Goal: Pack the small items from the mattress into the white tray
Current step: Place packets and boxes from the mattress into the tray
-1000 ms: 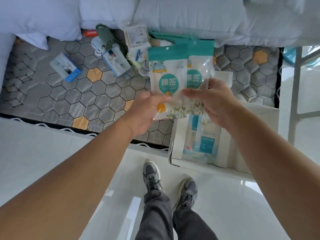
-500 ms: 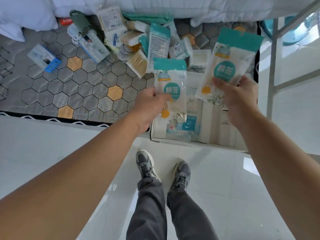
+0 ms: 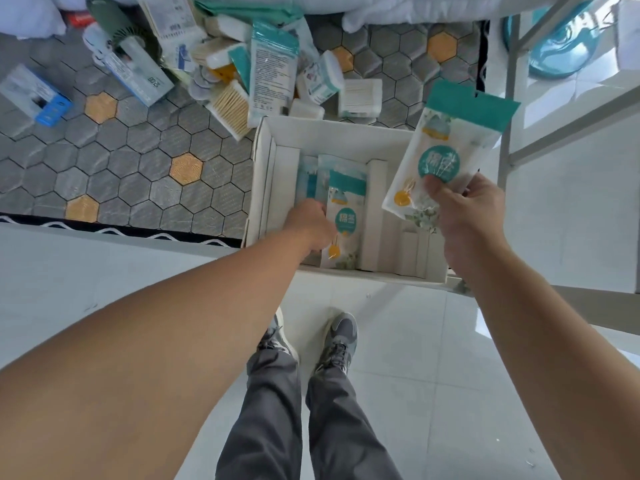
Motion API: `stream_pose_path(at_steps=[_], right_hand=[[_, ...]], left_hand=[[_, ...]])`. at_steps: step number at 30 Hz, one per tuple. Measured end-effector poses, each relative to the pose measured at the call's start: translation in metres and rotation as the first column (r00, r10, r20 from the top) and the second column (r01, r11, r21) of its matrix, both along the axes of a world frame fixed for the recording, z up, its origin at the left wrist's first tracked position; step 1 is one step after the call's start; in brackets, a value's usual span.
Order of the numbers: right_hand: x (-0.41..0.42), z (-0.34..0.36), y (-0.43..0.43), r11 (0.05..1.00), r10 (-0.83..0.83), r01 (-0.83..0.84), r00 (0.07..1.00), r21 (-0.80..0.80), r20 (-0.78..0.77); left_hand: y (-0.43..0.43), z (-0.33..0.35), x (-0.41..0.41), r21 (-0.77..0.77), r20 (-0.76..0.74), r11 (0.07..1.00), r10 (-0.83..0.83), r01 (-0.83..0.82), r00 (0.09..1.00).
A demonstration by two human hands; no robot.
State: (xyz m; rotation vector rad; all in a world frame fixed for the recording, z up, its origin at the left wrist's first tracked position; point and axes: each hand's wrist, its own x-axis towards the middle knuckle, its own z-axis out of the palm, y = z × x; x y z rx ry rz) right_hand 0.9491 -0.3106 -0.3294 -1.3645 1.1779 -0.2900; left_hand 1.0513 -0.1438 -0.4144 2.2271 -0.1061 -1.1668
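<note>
Packet (image 3: 343, 221) is best slid flat into white tray (image 3: 264, 188) by left hand (image 3: 308, 225), grip hidden; second packet (image 3: 450, 143) is pinched by right hand (image 3: 464, 216).

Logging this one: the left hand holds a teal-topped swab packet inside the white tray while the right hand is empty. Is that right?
Not quite. The right hand is not empty: it pinches a second teal-topped packet, held above the right side of the white tray. The head view shows it. The left hand does hold a swab packet inside the tray.
</note>
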Motion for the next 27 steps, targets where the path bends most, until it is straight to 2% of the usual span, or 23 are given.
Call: stream_pose_path(at_steps=[3,6,10,15,17,19,21,22,24,25,27], right_hand=[[-0.008,-0.003,-0.002,1.000,0.007,-0.007,1.000,0.028,-0.007],[-0.014,-0.008,0.000,0.999,0.036,-0.036,0.999,0.041,-0.008],[-0.015,-0.006,0.006,0.991,0.088,-0.090,0.996,0.098,0.018],[-0.014,-0.001,0.015,0.964,0.203,-0.201,0.979,0.175,0.007],[-0.012,0.001,0.016,0.955,0.268,-0.262,0.963,0.141,-0.026],[-0.011,0.001,0.014,0.924,0.381,-0.373,0.917,0.087,-0.113],[-0.009,0.000,0.012,0.849,0.525,-0.525,0.824,0.060,-0.214],[-0.007,0.000,0.012,0.788,0.604,-0.614,0.755,0.049,-0.253],[-0.003,0.002,0.013,0.682,0.712,-0.729,0.648,0.050,-0.271],[-0.002,0.004,0.014,0.667,0.732,-0.743,0.637,0.061,-0.243],[0.000,0.006,0.018,0.724,0.690,-0.679,0.711,0.122,-0.139]], left_hand=[[0.002,-0.004,0.003,0.122,0.133,0.985,-0.140,0.124,0.981],[0.006,-0.005,0.005,0.267,0.219,0.930,-0.313,0.252,0.924],[0.002,-0.004,0.003,0.326,0.119,0.919,-0.274,0.223,0.954],[0.004,0.003,0.000,0.240,0.025,0.968,-0.080,0.072,0.996],[0.004,0.010,-0.001,0.176,0.084,0.983,0.035,-0.049,0.996],[0.000,0.026,0.005,0.010,0.167,0.958,0.282,-0.288,0.945],[-0.003,0.049,0.020,-0.229,0.091,0.867,0.472,-0.443,0.877],[-0.001,0.061,0.029,-0.304,0.028,0.856,0.447,-0.418,0.894],[0.005,0.079,0.043,-0.347,-0.045,0.912,0.217,-0.219,0.975],[0.008,0.088,0.046,-0.329,-0.065,0.940,0.074,-0.091,0.995],[0.014,0.097,0.051,-0.270,-0.093,0.959,-0.108,0.080,0.990]])
